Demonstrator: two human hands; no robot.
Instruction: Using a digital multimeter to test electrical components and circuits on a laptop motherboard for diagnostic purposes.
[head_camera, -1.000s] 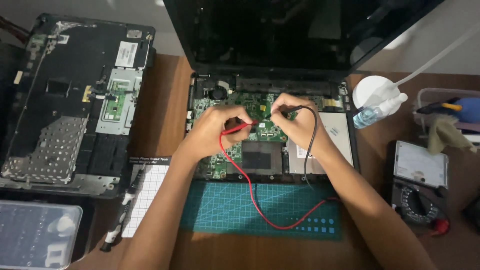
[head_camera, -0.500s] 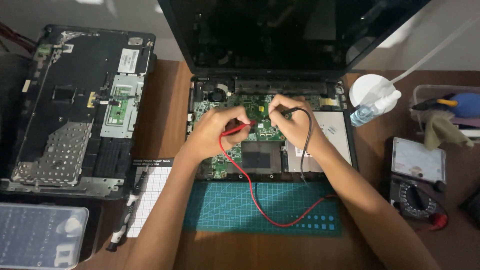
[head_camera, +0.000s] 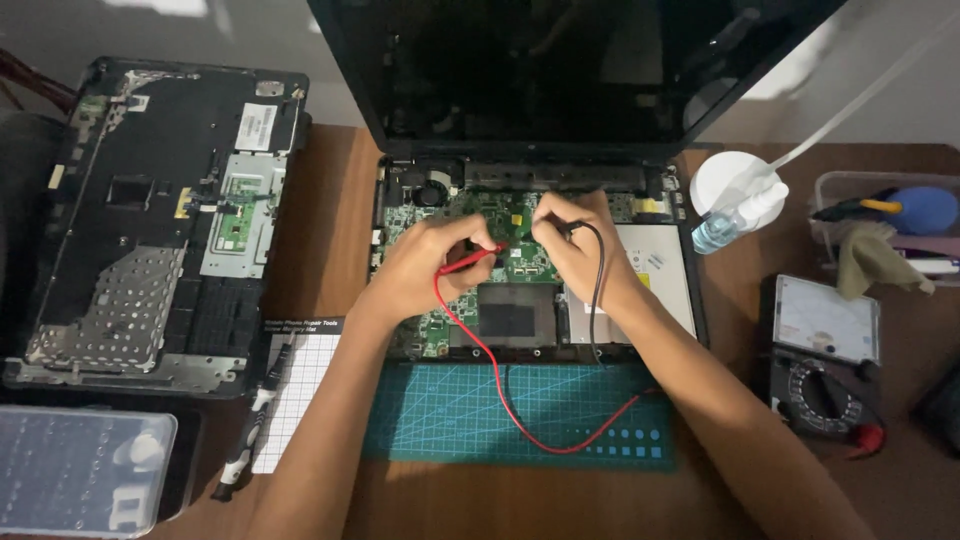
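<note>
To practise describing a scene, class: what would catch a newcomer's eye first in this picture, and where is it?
First come the two hands over the opened laptop's green circuit board at centre: the left hand holds a red probe, the right hand a black probe. Their red lead loops over the teal cutting mat in front. At far right lies an analogue multimeter; at left, the removed keyboard cover lies underside up.

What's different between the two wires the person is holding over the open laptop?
The red probe is in the left hand; the black probe is in the right hand. The red lead sweeps in a wide loop over the green cutting mat, while the black lead drops almost straight down past the right wrist. Both tips point at the green circuit board, close together.
</note>
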